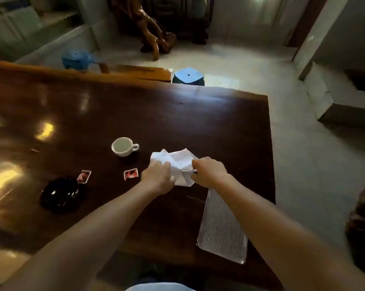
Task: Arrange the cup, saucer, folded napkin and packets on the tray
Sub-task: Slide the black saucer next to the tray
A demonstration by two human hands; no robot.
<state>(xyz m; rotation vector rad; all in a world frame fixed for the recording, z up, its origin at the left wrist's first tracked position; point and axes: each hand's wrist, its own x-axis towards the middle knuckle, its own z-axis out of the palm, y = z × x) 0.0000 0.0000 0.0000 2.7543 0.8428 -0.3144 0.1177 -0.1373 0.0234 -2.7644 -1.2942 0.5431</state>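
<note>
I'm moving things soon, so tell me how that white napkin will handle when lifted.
The napkin looks thin and creased, so probably floppy and very light. Both the left hand and right hand grip it, suggesting it sags unsupported. It may unfold when released.

Dim room, soft focus, daylight from the far side.
Glare streaks the glossy dark wooden table (118, 114) at left and far edge; edges bend, forearms blur near the lens.

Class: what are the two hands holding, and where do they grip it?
Both grip the crumpled white paper napkin: left hand at its left edge, right hand at its right.
</note>
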